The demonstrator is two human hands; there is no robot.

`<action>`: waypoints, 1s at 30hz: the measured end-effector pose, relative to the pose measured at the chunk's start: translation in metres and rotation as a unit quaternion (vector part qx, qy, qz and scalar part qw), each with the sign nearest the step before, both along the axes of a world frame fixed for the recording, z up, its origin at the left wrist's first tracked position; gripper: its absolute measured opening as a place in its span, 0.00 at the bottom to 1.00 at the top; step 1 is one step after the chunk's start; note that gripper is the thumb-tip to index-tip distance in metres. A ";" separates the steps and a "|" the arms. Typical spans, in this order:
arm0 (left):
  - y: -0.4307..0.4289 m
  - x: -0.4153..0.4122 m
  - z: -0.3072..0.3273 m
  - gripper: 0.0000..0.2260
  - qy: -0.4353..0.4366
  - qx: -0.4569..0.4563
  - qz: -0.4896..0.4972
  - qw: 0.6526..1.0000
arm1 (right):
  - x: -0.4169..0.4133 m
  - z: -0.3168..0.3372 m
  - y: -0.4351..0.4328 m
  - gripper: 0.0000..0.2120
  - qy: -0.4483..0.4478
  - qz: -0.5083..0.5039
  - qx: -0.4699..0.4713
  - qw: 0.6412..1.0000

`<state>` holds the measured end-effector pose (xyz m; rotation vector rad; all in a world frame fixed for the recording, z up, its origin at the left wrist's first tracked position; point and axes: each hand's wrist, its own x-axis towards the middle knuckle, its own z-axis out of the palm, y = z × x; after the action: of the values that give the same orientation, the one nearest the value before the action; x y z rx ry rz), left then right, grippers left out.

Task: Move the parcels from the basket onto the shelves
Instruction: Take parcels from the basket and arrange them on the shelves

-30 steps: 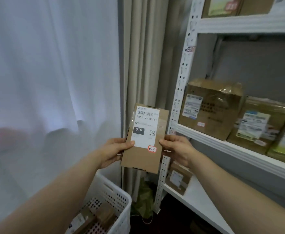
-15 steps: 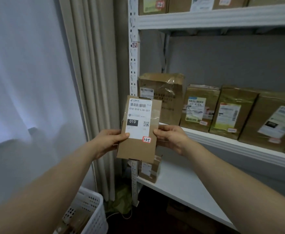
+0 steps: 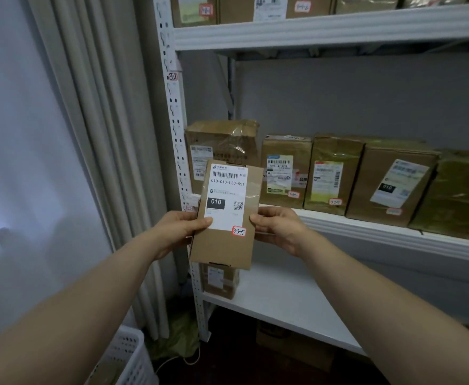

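Brown cardboard, flat and rectangular: the parcel (image 3: pixel 226 215) stands upright in the air before the white metal shelves (image 3: pixel 330 31), the left hand (image 3: pixel 182 227) and right hand (image 3: pixel 277 226) each pinching a side edge. Tape-wrapped boxes (image 3: pixel 336 173) line the middle shelf behind. Near left, a white perforated basket (image 3: pixel 129 357) stands below pleated curtains (image 3: pixel 100 134).
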<state>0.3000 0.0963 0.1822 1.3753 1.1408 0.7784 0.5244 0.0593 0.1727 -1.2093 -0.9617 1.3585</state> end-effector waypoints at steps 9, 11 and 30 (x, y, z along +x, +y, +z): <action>-0.001 0.033 -0.007 0.10 0.037 0.001 -0.032 0.999 | 0.034 -0.004 -0.018 0.26 -0.032 -0.011 -0.010 0.999; -0.001 0.042 -0.010 0.12 0.042 -0.008 -0.034 0.999 | 0.042 -0.009 -0.021 0.30 -0.039 -0.019 -0.015 0.999; -0.016 0.117 -0.043 0.13 0.088 -0.054 -0.129 0.986 | 0.124 -0.034 -0.038 0.45 -0.071 -0.112 -0.022 0.991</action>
<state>0.4169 0.0808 0.1391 1.4851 1.0956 0.4097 0.6487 0.0211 0.1382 -1.4181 -0.8679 1.1349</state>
